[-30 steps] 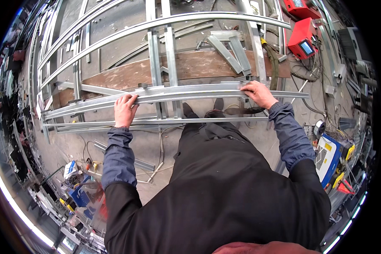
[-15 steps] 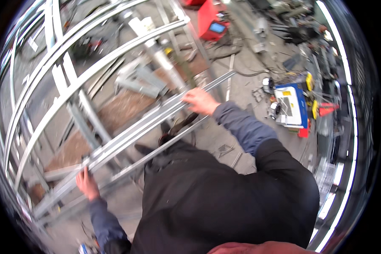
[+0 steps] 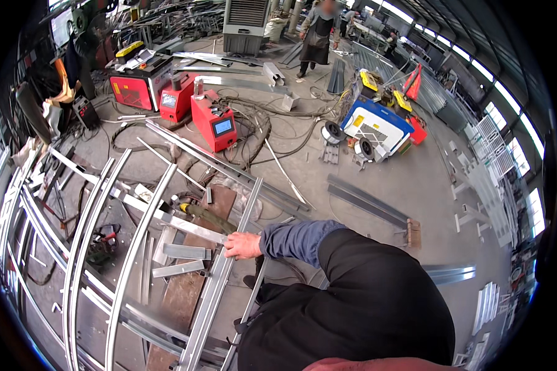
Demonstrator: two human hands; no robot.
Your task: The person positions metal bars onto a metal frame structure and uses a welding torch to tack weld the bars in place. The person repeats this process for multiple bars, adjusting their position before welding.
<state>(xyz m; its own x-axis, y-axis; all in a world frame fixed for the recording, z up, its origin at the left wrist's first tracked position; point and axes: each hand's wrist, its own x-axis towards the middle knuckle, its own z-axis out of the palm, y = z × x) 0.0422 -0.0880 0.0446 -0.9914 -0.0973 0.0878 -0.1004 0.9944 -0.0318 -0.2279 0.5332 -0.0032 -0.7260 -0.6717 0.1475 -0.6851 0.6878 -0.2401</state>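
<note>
Right hand (image 3: 242,245) grips the long grey galvanised steel channel (image 3: 220,278), fingers wrapped round its edge.
Left hand is out of view; the channel seems mid-positioning on the curved steel frame (image 3: 130,260).

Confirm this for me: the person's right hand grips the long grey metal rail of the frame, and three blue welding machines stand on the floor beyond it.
Not quite. The head view shows the right hand gripping the long grey metal rail of the frame, but the three welding machines beyond it are red, not blue. The only blue machine stands farther off to the right.
</note>
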